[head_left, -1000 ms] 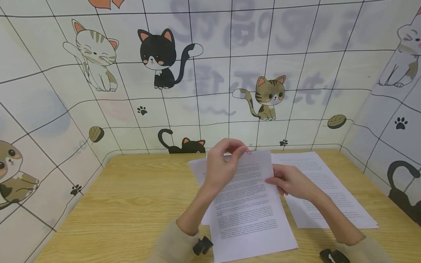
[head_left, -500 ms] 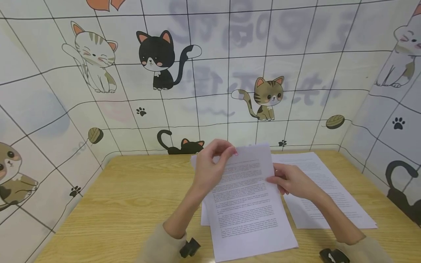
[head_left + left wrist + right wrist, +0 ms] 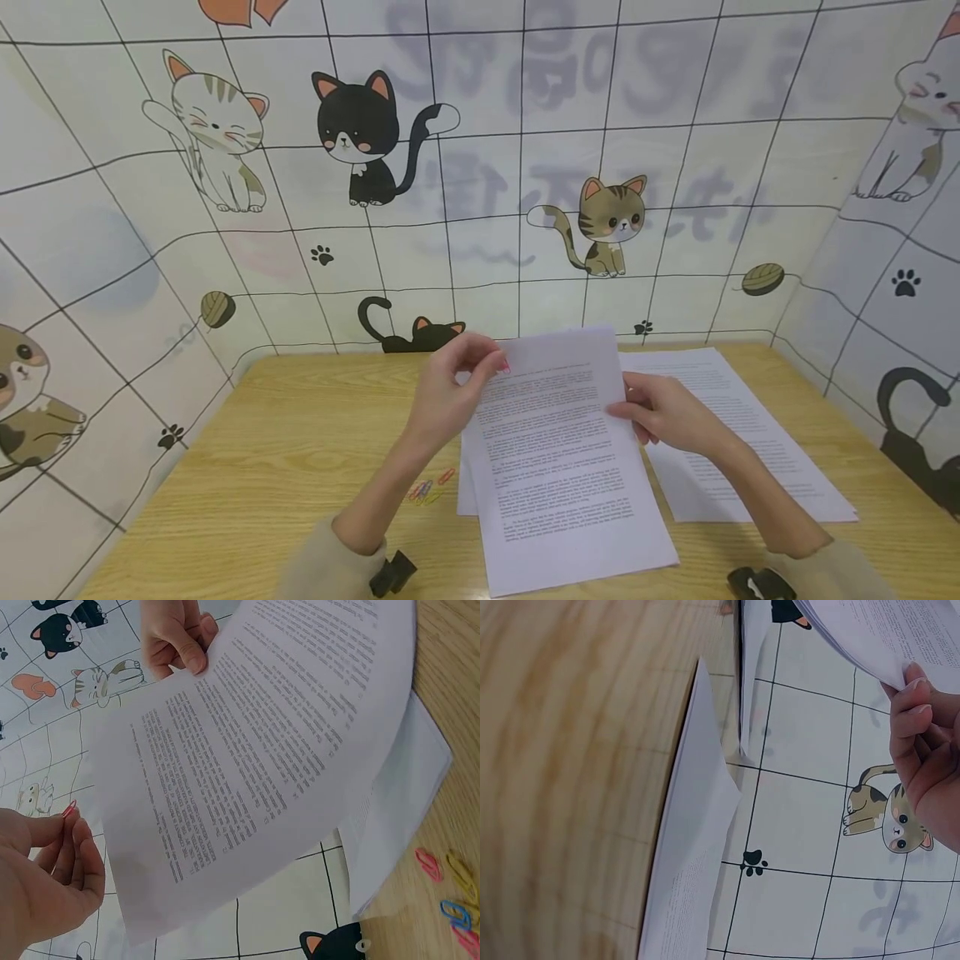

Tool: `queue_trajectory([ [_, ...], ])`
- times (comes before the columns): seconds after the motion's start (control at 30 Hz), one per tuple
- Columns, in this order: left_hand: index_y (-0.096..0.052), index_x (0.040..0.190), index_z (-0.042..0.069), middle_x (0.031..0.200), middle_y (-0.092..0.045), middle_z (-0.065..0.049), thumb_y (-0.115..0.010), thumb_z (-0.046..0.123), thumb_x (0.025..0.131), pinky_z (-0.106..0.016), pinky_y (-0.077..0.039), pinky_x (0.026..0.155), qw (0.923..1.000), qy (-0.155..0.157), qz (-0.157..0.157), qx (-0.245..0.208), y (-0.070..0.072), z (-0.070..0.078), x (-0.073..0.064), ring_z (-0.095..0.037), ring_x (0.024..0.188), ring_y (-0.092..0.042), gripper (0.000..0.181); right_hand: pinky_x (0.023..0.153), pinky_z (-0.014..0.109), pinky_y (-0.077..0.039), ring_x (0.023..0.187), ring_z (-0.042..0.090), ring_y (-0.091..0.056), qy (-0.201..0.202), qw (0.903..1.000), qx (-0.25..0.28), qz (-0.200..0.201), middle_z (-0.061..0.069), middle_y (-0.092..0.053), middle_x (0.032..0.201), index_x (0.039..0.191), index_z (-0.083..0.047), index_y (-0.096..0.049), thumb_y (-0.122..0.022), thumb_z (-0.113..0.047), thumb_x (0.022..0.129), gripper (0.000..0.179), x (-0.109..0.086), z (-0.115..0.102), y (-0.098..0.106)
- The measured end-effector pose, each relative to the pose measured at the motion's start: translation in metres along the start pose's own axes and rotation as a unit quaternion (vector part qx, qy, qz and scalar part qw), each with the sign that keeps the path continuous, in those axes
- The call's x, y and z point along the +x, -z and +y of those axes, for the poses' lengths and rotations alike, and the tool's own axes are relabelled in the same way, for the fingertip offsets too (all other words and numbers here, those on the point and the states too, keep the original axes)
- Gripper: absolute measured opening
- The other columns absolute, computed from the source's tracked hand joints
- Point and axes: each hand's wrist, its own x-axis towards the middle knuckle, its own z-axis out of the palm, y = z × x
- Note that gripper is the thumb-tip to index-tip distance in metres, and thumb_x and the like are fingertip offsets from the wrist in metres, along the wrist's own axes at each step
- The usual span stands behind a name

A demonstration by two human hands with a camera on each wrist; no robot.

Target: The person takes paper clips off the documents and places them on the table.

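Note:
My left hand (image 3: 453, 392) pinches a red-pink paper clip (image 3: 70, 809) between thumb and fingertips. In the head view the clip overlaps the upper left edge of a printed paper stack (image 3: 555, 467); the left wrist view shows it a little apart from that edge. My right hand (image 3: 663, 412) grips the stack by its right edge, thumb in front and fingers behind, keeping it tilted up off the table. Several colourful paper clips (image 3: 455, 904) lie on the table left of the papers, in red, yellow and blue.
Another printed paper pile (image 3: 750, 467) lies on the wooden table (image 3: 300, 433) to the right. More paper (image 3: 467, 492) lies flat beneath the raised stack. A white cat-print cloth (image 3: 487, 167) surrounds the table at the back and sides.
My left hand has moved left and slightly down along the stack's top with the paper clip, uncovering the loose clips on the table. My right hand stays at the right edge.

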Motion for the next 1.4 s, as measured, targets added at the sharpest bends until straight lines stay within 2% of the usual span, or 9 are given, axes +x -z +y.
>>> queue_trajectory([
  [0.3, -0.070, 0.100, 0.006, 0.086, -0.070, -0.003, -0.069, 0.007, 0.096, -0.027, -0.052, 0.073, 0.9980, 0.040, -0.032, 0.037, 0.019, -0.008, -0.010, -0.024, 0.078, -0.064, 0.005, 0.044, 0.024, -0.041, 0.048, 0.015, -0.052, -0.014, 0.9999, 0.003, 0.003, 0.000, -0.069, 0.083, 0.122, -0.003, -0.061, -0.066, -0.003, 0.096, 0.027, 0.000, 0.000, 0.000],
  [0.43, -0.070, 0.099, 0.006, 0.086, -0.070, -0.001, -0.069, 0.007, 0.096, -0.026, -0.052, 0.074, 0.9967, 0.051, -0.046, 0.043, 0.027, -0.013, -0.014, -0.027, 0.078, -0.064, 0.003, 0.044, 0.024, -0.041, 0.049, 0.015, -0.053, -0.018, 0.9998, 0.005, 0.004, 0.001, -0.069, 0.084, 0.122, -0.003, -0.061, -0.066, -0.004, 0.096, 0.027, 0.000, 0.000, 0.000],
  [0.6, -0.069, 0.098, 0.004, 0.086, -0.069, -0.001, -0.068, 0.007, 0.096, -0.026, -0.052, 0.073, 0.9943, 0.061, -0.072, 0.050, 0.037, -0.019, -0.020, -0.031, 0.079, -0.065, 0.004, 0.044, 0.024, -0.040, 0.048, 0.015, -0.052, -0.019, 0.9998, 0.006, 0.004, 0.000, -0.068, 0.079, 0.121, -0.003, -0.061, -0.066, -0.004, 0.096, 0.025, 0.000, 0.002, 0.001],
  [0.7, -0.068, 0.095, 0.003, 0.085, -0.069, -0.001, -0.069, 0.006, 0.096, -0.026, -0.052, 0.070, 0.9921, 0.070, -0.086, 0.059, 0.043, -0.023, -0.024, -0.025, 0.076, -0.065, 0.003, 0.044, 0.024, -0.039, 0.048, 0.015, -0.052, -0.021, 0.9998, 0.002, 0.006, -0.001, -0.066, 0.074, 0.121, -0.003, -0.061, -0.066, -0.005, 0.096, 0.025, 0.000, 0.002, 0.002],
  [0.8, -0.068, 0.092, 0.004, 0.083, -0.069, -0.005, -0.068, 0.003, 0.095, -0.024, -0.051, 0.066, 0.9886, 0.083, -0.102, 0.072, 0.047, -0.026, -0.027, -0.017, 0.072, -0.063, 0.003, 0.044, 0.024, -0.039, 0.048, 0.015, -0.052, -0.023, 0.9997, 0.001, 0.009, -0.001, -0.065, 0.072, 0.120, -0.003, -0.061, -0.067, -0.006, 0.096, 0.025, -0.001, 0.002, 0.002],
  [0.93, -0.067, 0.089, 0.005, 0.081, -0.068, -0.008, -0.068, 0.000, 0.093, -0.023, -0.048, 0.061, 0.9830, 0.096, -0.124, 0.096, 0.051, -0.032, -0.033, -0.017, 0.068, -0.059, 0.007, 0.044, 0.024, -0.039, 0.048, 0.015, -0.052, -0.026, 0.9996, 0.003, 0.010, -0.001, -0.064, 0.072, 0.120, -0.003, -0.062, -0.067, -0.007, 0.096, 0.024, -0.002, 0.001, 0.003],
  [1.0, -0.067, 0.088, 0.005, 0.080, -0.067, -0.007, -0.068, -0.001, 0.093, -0.024, -0.048, 0.061, 0.9801, 0.102, -0.134, 0.105, 0.054, -0.035, -0.036, -0.019, 0.067, -0.059, 0.008, 0.044, 0.024, -0.039, 0.048, 0.015, -0.052, -0.027, 0.9996, 0.004, 0.010, -0.001, -0.064, 0.072, 0.120, -0.003, -0.061, -0.067, -0.007, 0.096, 0.025, -0.002, 0.001, 0.003],
  [1.23, -0.068, 0.088, 0.005, 0.079, -0.066, -0.002, -0.069, 0.000, 0.093, -0.024, -0.049, 0.062, 0.9632, 0.145, -0.172, 0.147, 0.062, -0.041, -0.043, -0.013, 0.068, -0.057, 0.007, 0.044, 0.024, -0.039, 0.048, 0.016, -0.052, -0.028, 0.9995, 0.010, 0.007, 0.000, -0.064, 0.071, 0.122, -0.002, -0.061, -0.067, -0.007, 0.096, 0.026, -0.002, 0.001, 0.003],
  [1.4, -0.069, 0.086, 0.003, 0.077, -0.066, 0.000, -0.070, -0.002, 0.091, -0.024, -0.051, 0.064, 0.9547, 0.153, -0.199, 0.160, 0.066, -0.048, -0.047, -0.017, 0.069, -0.061, 0.007, 0.044, 0.023, -0.039, 0.048, 0.016, -0.052, -0.028, 0.9995, 0.010, 0.006, 0.000, -0.064, 0.072, 0.121, -0.002, -0.061, -0.067, -0.006, 0.096, 0.026, -0.001, 0.001, 0.003],
])
